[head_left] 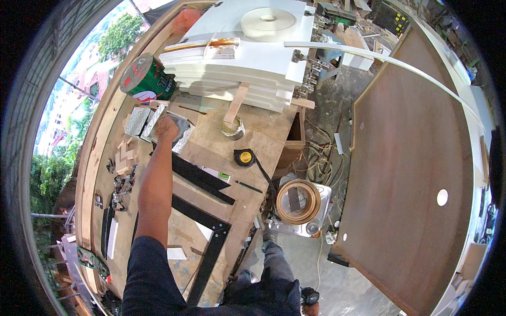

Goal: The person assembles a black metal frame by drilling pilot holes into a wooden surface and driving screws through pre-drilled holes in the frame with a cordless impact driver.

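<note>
My left hand [167,129] reaches to the far left of the plywood workbench [211,142]. Its fingers look closed at a crumpled grey piece [182,125], among silvery wrapped blocks [138,121]; what the fingers hold is hidden. On the near side of that hand lie black strips [197,176] and a black angled frame [213,245]. My right hand [311,309] hangs low by my side, below a dark wristwatch [309,296]. The picture's lower edge cuts off its fingers.
White panels [237,87] are stacked at the back, with an edging roll [269,24] on top. A green can [149,79], an open tin [232,129] and a tape measure [244,157] stand nearby. A large brown panel [411,174] fills the right side; cables [319,150] cross the floor.
</note>
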Motion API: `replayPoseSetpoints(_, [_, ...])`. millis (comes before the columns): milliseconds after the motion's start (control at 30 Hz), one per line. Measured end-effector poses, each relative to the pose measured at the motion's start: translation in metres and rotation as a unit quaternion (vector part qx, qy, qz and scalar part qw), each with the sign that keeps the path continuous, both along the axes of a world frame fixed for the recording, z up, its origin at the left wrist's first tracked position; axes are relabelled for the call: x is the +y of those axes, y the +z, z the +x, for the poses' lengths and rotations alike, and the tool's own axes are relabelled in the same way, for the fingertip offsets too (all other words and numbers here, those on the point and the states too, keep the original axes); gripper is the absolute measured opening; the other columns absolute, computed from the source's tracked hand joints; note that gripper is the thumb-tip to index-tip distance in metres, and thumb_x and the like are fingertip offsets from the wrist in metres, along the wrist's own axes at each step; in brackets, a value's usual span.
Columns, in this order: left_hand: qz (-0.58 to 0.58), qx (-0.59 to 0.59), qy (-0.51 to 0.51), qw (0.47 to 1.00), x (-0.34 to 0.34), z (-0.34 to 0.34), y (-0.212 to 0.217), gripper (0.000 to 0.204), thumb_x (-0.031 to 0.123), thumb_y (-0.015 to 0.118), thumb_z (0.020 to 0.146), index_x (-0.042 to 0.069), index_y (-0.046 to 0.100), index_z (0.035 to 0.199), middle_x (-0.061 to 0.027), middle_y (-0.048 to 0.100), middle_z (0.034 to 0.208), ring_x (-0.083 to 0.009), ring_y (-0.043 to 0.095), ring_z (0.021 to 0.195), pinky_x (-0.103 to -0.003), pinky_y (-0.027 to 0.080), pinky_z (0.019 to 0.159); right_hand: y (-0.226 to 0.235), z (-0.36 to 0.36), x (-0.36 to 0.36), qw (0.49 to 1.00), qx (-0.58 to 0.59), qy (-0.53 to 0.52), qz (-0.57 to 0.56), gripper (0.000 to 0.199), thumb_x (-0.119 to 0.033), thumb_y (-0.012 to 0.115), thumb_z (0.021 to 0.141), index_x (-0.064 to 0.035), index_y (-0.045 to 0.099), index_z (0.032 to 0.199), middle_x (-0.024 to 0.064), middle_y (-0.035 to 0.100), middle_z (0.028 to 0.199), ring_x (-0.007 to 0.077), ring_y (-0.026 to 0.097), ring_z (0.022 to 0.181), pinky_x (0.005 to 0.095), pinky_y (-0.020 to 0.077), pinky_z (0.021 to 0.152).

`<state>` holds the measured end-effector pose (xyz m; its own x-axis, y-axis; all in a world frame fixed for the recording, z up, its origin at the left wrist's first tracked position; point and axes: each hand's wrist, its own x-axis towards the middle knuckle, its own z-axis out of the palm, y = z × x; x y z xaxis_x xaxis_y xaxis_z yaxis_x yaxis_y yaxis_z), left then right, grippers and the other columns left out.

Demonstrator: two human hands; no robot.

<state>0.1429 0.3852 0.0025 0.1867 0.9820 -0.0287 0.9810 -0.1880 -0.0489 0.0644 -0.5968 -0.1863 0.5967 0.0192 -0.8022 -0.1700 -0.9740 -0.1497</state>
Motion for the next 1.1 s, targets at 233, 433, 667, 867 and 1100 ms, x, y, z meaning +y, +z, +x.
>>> replayPoseSetpoints(233, [0.036,0.003,-0.031,0.999,-0.012,0.010,0.010,0.031,0.016,0.071,0.083,0.002,0.074,0.110,-0.0230,0.072,0.116,-0.0389,0.070,0.110,-0.045,0.058,0.093,-0.006,0.017,0.011,0.999,0.010,0.018,0.027,0.041,-0.038,0.088,0.069,-0.0046,0.075,0.089,0.0204,0.075,0.085,0.0410,0.073,0.089,0.0478,0.0573,0.073])
replayPoseSetpoints(433, [0.073,-0.098,-0.073,0.990,-0.040,0.018,0.008,0.032,0.019,0.073,0.080,-0.001,0.072,0.104,-0.0263,0.072,0.107,-0.0404,0.072,0.100,-0.047,0.057,0.089,0.008,0.067,0.039,0.992,-0.073,-0.021,0.099,0.047,-0.039,0.088,0.071,-0.0040,0.074,0.098,0.0216,0.075,0.094,0.0395,0.073,0.094,0.0477,0.0578,0.078])
replayPoseSetpoints(667, [0.187,-0.145,-0.155,0.959,-0.050,-0.040,0.034,0.016,0.014,0.068,0.085,-0.002,0.069,0.087,-0.0212,0.073,0.084,-0.0382,0.072,0.076,-0.050,0.055,0.071,0.051,0.091,0.103,0.996,-0.061,0.038,0.059,0.028,-0.021,0.084,0.074,-0.0001,0.074,0.090,0.0216,0.073,0.080,0.0379,0.074,0.077,0.0459,0.0544,0.066])
replayPoseSetpoints(867, [0.086,-0.546,-0.031,0.833,-0.194,-0.104,0.071,0.018,0.014,0.063,0.095,0.000,0.059,0.083,-0.0044,0.065,0.075,-0.0119,0.059,0.068,-0.029,0.048,0.065,0.066,0.124,0.106,0.972,-0.069,0.203,0.100,0.023,-0.016,0.079,0.075,0.0014,0.072,0.088,0.0202,0.073,0.080,0.0373,0.074,0.080,0.0441,0.0559,0.068])
replayPoseSetpoints(1100, [0.012,-0.748,0.204,0.631,-0.402,-0.220,0.075,0.013,0.008,0.057,0.094,0.005,0.054,0.081,-0.0004,0.050,0.075,-0.0101,0.051,0.070,-0.027,0.040,0.063,0.180,0.164,0.233,0.878,-0.041,0.338,0.336,0.023,-0.010,0.075,0.071,-0.0023,0.072,0.093,0.0164,0.074,0.086,0.0318,0.073,0.078,0.0388,0.0559,0.070])
